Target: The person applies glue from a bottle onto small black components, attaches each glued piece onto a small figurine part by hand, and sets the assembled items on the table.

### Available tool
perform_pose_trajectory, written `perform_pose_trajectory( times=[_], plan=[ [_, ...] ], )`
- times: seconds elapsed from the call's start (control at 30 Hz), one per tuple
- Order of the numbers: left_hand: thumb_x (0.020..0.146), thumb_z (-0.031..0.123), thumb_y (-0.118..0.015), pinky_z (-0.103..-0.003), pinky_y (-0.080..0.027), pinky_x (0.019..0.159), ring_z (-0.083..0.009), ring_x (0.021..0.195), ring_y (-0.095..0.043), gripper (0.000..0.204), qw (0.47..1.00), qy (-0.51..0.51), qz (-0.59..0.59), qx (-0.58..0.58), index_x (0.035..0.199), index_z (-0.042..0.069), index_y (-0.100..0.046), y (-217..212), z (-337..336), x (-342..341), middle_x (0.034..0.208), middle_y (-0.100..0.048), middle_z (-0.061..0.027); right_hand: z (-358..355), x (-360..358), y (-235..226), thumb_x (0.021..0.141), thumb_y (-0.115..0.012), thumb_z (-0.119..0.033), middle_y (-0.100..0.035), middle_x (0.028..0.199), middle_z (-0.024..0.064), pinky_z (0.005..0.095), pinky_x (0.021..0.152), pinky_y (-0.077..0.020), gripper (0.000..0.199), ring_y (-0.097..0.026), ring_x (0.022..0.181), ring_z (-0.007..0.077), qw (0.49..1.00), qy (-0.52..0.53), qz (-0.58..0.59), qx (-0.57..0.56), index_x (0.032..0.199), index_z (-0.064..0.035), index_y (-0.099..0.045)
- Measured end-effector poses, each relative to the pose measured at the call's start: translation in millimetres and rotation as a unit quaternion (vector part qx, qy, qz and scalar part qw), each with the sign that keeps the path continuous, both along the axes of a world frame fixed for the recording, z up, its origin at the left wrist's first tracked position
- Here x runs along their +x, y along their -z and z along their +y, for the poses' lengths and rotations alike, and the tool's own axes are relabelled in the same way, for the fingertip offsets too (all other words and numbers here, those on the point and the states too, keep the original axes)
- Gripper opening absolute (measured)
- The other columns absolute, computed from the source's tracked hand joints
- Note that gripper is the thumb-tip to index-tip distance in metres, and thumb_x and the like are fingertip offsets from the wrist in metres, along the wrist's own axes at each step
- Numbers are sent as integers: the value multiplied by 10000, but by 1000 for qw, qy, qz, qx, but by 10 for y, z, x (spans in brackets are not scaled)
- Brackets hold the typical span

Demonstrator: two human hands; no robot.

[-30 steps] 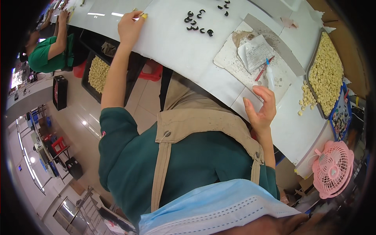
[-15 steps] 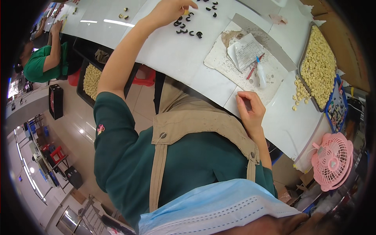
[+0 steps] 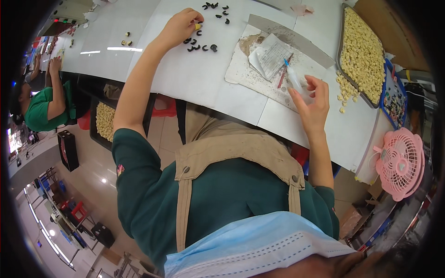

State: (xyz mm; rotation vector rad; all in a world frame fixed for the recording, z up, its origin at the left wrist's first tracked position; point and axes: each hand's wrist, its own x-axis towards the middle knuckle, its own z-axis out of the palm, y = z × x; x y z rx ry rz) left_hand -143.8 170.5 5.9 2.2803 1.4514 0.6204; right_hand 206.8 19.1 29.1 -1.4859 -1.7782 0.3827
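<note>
Pinching narrowly over a smooth white tabletop [image 3: 185,74], the left hand [image 3: 178,28] had a small yellow bit [image 3: 198,27] at its tip, held or worn impossible to tell; black crescent pieces [image 3: 213,47], at least a dozen, lay right of that grip, three pale-and-dark bits [image 3: 123,42] to its left, while the right hand [image 3: 316,104] spread loosely just beside one white bottle [image 3: 293,78]

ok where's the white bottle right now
In the head view, the white bottle lies upper right of centre on the stained board, its blue tip by the paper, just left of the right hand.
</note>
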Motion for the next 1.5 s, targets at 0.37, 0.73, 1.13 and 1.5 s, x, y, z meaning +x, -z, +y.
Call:
perform_pose_trajectory(
  times=[0.37,0.73,1.13,1.5],
  plan=[
    [784,9,-546,-265,-462,718,-151,813,-561,234,997,-32,-64,-19,1010,40,-600,115,-4,-26,973,-579,-38,17,-1,174,807,-645,-171,-583,905,73,233,668,-448,285,-558,731,128,975,29,168,-141,1014,-5,-543],
    [812,72,-607,-193,-455,664,-65,745,-579,236,878,11,-410,-248,1038,27,-557,-179,-1391,892,870,-639,-40,-502,-15,245,856,-588,-243,-539,767,22,188,552,-391,275,-467,613,55,879,-21,422,-220,996,-30,-485],
    [804,-57,-573,-283,-501,787,-184,859,-619,277,638,-81,-638,-423,1071,-43,-503,102,-2205,1284,950,-612,-135,-714,-101,258,785,-634,-207,-555,779,44,218,602,-387,250,-468,663,76,923,-39,366,-109,898,-4,-540],
    [813,-55,-558,-270,-492,806,-181,883,-617,270,617,-74,-641,-450,1076,-41,-503,76,-2261,1287,962,-614,-131,-817,-110,224,620,-719,-77,-558,600,88,230,420,-394,303,-505,449,143,974,-121,175,75,869,3,-566]
  ],
)
